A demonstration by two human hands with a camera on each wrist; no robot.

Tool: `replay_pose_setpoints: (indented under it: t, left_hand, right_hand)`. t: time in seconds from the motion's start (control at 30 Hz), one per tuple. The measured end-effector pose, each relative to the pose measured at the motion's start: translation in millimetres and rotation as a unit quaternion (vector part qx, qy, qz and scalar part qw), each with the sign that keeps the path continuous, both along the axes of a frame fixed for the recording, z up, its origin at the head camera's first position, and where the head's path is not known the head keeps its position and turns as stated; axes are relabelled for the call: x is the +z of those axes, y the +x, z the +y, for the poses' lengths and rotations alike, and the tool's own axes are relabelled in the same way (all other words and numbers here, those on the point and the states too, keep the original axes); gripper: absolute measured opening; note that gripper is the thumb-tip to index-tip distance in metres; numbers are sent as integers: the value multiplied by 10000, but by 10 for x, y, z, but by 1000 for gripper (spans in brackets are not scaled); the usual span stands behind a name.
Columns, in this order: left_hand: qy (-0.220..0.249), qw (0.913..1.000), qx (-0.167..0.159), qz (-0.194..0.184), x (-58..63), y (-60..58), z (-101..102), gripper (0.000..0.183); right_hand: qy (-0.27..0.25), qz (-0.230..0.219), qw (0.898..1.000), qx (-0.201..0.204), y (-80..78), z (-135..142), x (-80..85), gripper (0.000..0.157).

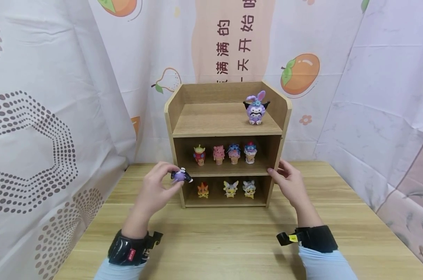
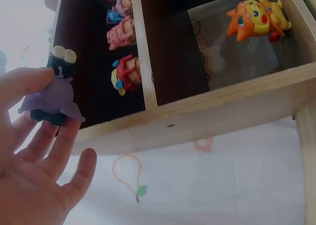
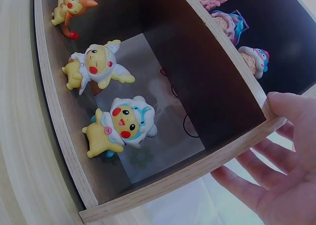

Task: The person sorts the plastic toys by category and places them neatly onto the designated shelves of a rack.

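Observation:
My left hand pinches a small purple figurine with black parts between thumb and fingers, just in front of the shelf's left side. In the left wrist view this figurine is tipped over, its white-tipped feet upward; its face is hidden. On the other side, my right hand grips the right side panel of the small wooden shelf. The right wrist view shows the thumb on the front edge by the middle board, with the fingers along the outer side.
A purple bunny-eared figurine stands on the top board, at right. Several ice-cream-cone figurines line the middle level. Below are an orange-hooded figurine and two yellow ones in pale hoods. The shelf stands on a wooden table before a printed curtain.

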State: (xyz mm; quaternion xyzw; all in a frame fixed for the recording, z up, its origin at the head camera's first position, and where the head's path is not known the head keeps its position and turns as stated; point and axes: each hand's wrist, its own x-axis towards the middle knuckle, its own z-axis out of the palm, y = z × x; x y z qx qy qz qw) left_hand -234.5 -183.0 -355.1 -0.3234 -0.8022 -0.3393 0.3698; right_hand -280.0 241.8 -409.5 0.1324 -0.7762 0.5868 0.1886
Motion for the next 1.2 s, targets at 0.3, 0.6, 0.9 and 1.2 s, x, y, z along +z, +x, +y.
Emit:
replay_pose_setpoints:
  t: [0.3, 0.6, 0.9, 1.2]
  left_hand:
    - [-94, 9999, -82, -59, 15, 56, 85, 30]
    - [-192, 9991, -311, 209, 73, 41, 174, 30]
    - [-497, 9958, -202, 743, 286, 19, 314, 31]
    - [-646, 9911, -389, 1100, 524, -29, 422, 30]
  right_hand:
    - [-12, 17, 10000, 7, -2, -2, -14, 53]
    - [-36, 3, 10000, 62, 8, -10, -17, 55]
    - [15, 66, 10000, -16, 5, 6, 0, 53]
    - [53, 52, 10000, -41, 1, 14, -6, 53]
